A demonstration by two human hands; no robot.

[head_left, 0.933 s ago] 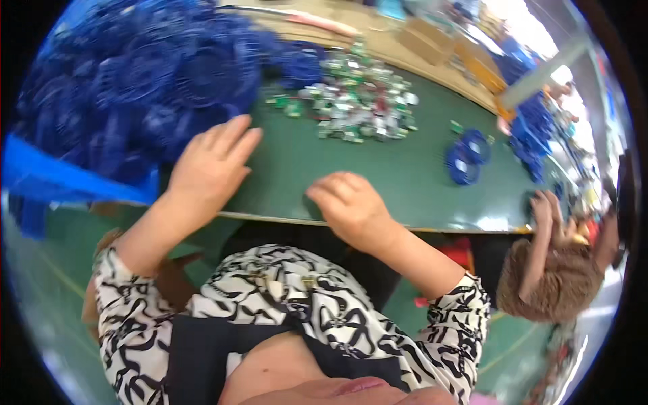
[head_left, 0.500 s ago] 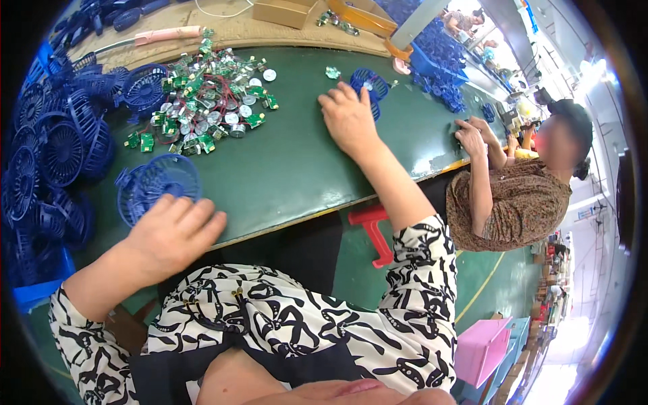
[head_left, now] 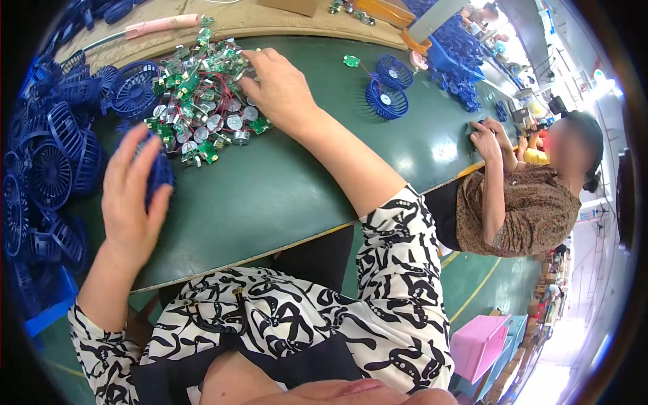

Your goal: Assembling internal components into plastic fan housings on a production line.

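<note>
Tilted up at the table's left is a round blue slatted fan housing (head_left: 160, 177), with my left hand (head_left: 127, 202) around its near side, thumb and fingers spread across it. My right hand (head_left: 280, 91) reaches over the right edge of a pile of small motors wired to green circuit boards (head_left: 209, 111). Its thumb and fingers are apart, and the fingertips touch the pile. Farther right, a blue fan housing (head_left: 387, 100) with a silver motor in it leans against another blue housing (head_left: 395, 71). A red wire runs from there to a green board (head_left: 351, 61).
Many blue housings (head_left: 50, 169) are heaped at the left. Behind the pile, a pink-handled tool (head_left: 162, 27) lies on a cardboard-coloured surface. A co-worker (head_left: 520, 196) sits at the right, beside the green table (head_left: 270, 202). More blue parts (head_left: 455, 64) fill the far right.
My right hand has moved left from the two housings to the motor pile. My left hand has turned upward, and the blue housing beside it has tipped up from the table.
</note>
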